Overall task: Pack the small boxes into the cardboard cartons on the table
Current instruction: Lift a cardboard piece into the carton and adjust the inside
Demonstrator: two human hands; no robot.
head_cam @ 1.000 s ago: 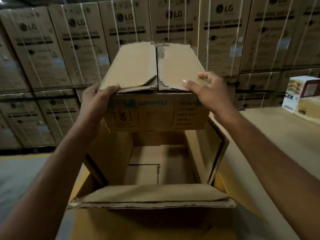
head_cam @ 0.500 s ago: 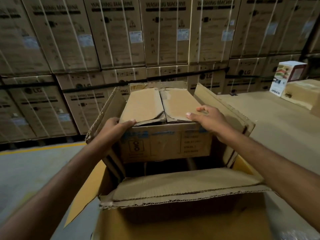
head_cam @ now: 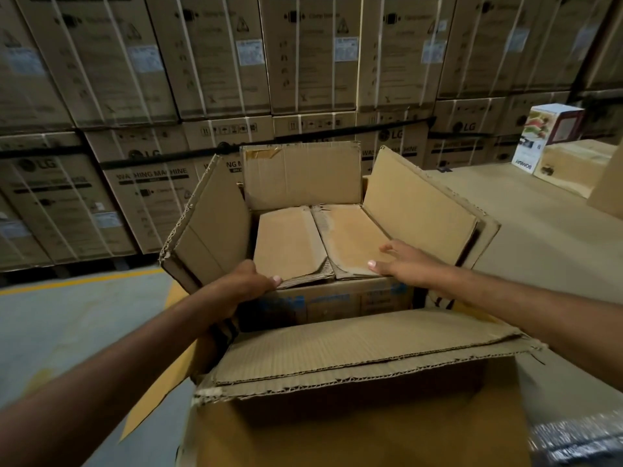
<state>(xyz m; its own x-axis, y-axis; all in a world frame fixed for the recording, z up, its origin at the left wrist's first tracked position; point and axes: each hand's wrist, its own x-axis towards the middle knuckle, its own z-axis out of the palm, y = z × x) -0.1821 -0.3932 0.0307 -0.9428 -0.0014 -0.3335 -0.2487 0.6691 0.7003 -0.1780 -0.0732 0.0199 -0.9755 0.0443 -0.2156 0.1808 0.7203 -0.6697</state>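
A brown small box (head_cam: 303, 244) with blue print on its near side sits low inside an open cardboard carton (head_cam: 421, 203), whose four flaps stand up or fold outward. My left hand (head_cam: 246, 284) grips the box's near left top corner, fingers curled over the edge. My right hand (head_cam: 404, 264) lies on the box's right top flap with its fingers spread, thumb at the near edge. The carton's near flap (head_cam: 354, 348) hides the lower part of the box.
The carton stands on a brown table (head_cam: 539, 237) that stretches right. A white printed box (head_cam: 542, 139) and another brown carton (head_cam: 573, 166) stand at the far right. Stacked washing-machine cartons (head_cam: 215, 62) wall the background. Grey floor with a yellow line lies left.
The small box has gone down from above the carton to deep inside it, with both hands following it down. My right hand has flattened on its top.
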